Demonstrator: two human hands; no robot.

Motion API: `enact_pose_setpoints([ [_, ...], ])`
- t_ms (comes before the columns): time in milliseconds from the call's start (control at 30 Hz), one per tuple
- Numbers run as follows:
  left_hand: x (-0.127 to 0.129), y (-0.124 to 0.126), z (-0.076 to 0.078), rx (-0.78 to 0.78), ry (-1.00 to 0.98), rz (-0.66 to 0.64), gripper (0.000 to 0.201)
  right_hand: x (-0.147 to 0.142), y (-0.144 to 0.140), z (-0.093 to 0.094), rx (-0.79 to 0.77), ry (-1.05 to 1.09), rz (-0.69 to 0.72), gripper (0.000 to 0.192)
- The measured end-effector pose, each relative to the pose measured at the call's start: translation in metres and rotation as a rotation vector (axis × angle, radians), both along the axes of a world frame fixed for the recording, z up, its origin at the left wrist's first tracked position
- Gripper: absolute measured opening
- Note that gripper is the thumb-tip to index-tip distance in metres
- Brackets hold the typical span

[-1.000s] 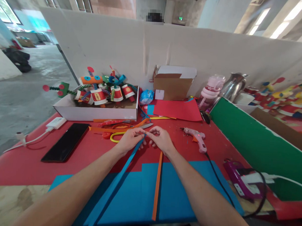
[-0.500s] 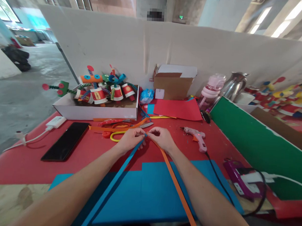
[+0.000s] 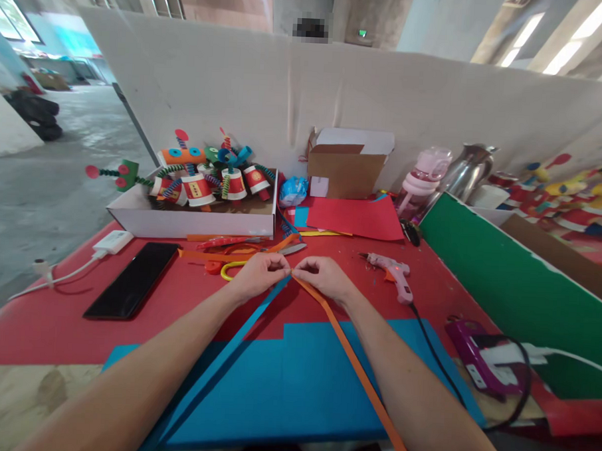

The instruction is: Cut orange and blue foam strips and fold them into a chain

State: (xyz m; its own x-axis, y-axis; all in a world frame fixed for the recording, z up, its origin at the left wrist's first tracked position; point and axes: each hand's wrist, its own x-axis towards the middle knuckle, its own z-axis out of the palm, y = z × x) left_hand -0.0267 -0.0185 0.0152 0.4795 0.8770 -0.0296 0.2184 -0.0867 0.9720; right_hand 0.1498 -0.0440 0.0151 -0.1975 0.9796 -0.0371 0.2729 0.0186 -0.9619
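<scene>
L hand (image 3: 257, 274) pinched blue strip (image 3: 220, 365) end, R hand (image 3: 323, 277) pinched orange strip (image 3: 354, 371) end; ends met at fingertips above red table (image 3: 52, 327). Judged: keep ends square, overlap flush, hold pinch firm w/o creasing.

Your two bare arms and hands, with nothing worn on them.

Your left hand (image 3: 257, 277) and right hand (image 3: 326, 280) carry no gloves, and no rings or plasters show on the fingers you can see. Back from each hand, your wrists have no watch, strap or bracelet. Both forearms run uncovered from the wrists all the way to the lower edge of the view, so no sleeve, cuff or hem appears anywhere along them. Your fingernails are too small here to tell their length or finish. No other part of your body or clothing is in view.
</scene>
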Motion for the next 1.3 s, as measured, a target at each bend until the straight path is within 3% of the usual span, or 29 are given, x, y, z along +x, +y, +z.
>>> enact_pose_setpoints([
  [133, -0.006, 0.004, 0.009, -0.029, -0.111, 0.125, 0.016, 0.023, 0.001, 0.013, -0.085, 0.233, -0.051, 0.03],
  [267, -0.012, 0.01, 0.015, -0.148, -0.415, 0.269, 0.021, 0.045, 0.002, 0.014, -0.179, 0.434, -0.084, 0.022],
  [367, -0.013, 0.015, 0.017, -0.216, -0.62, 0.363, 0.023, 0.047, -0.001, 0.01, -0.246, 0.45, 0.083, 0.024],
  [500, -0.013, 0.018, 0.016, -0.327, -0.765, 0.399, 0.024, 0.037, -0.008, 0.006, -0.318, 0.449, 0.405, 0.05],
  [567, -0.012, 0.018, 0.015, -0.367, -0.79, 0.449, 0.02, 0.029, -0.008, 0.004, -0.313, 0.491, 0.436, 0.058],
  [633, -0.009, 0.015, 0.012, -0.401, -0.779, 0.481, 0.015, 0.019, -0.006, 0.002, -0.225, 0.528, 0.287, 0.052],
  [733, 0.001, 0.005, 0.008, -0.452, -0.716, 0.427, 0.013, 0.006, 0.0, -0.004, -0.065, 0.485, 0.025, 0.042],
  [833, 0.014, -0.009, 0.006, -0.514, -0.635, 0.367, 0.014, -0.001, 0.004, -0.01, -0.032, 0.419, -0.088, 0.04],
  [1100, 0.025, -0.025, 0.002, -0.542, -0.481, 0.264, 0.023, 0.0, 0.001, -0.004, 0.039, 0.247, -0.06, 0.034],
  [1300, 0.014, -0.011, 0.004, -0.32, -0.293, 0.205, 0.026, 0.005, 0.002, -0.003, 0.0, 0.169, 0.016, 0.034],
])
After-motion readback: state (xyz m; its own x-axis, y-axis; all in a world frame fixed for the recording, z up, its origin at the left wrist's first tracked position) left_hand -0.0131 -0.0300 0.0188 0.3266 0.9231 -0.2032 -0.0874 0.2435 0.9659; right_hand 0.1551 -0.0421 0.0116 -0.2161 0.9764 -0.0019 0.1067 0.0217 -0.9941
